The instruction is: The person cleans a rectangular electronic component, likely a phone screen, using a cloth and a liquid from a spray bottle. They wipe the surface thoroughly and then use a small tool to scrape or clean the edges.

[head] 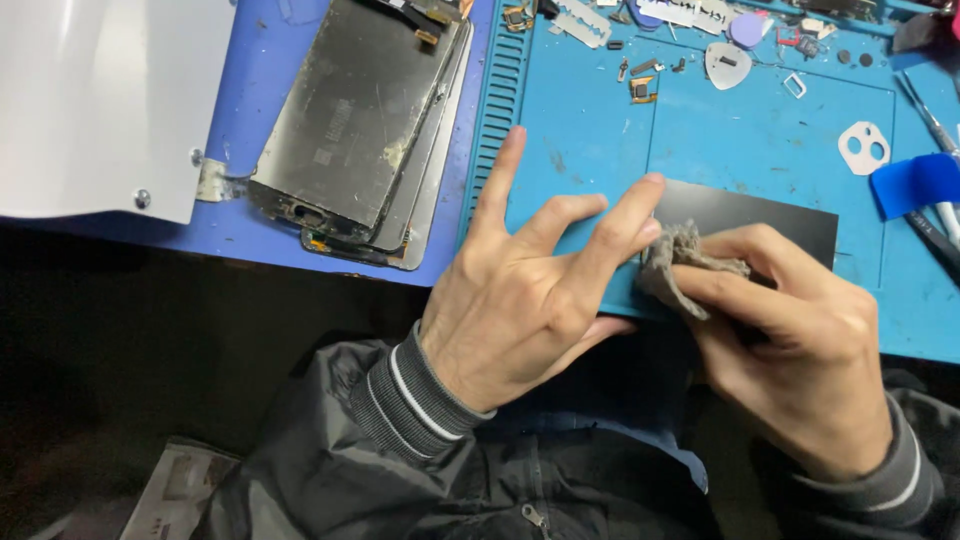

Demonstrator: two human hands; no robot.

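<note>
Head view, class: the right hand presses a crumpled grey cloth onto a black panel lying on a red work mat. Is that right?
Not quite. The head view shows the work mat is blue, not red. The right hand does press the crumpled grey cloth onto the black panel.

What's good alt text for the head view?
Right hand presses a grey cloth on a black panel lying on a blue mat; left hand steadies the panel's edge. Stacked screens and small parts lie beyond.

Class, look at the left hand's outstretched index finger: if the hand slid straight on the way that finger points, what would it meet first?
Probably the ribbed edge of the blue mat; the left hand has only bare mat before that, though depth is unclear.
</note>
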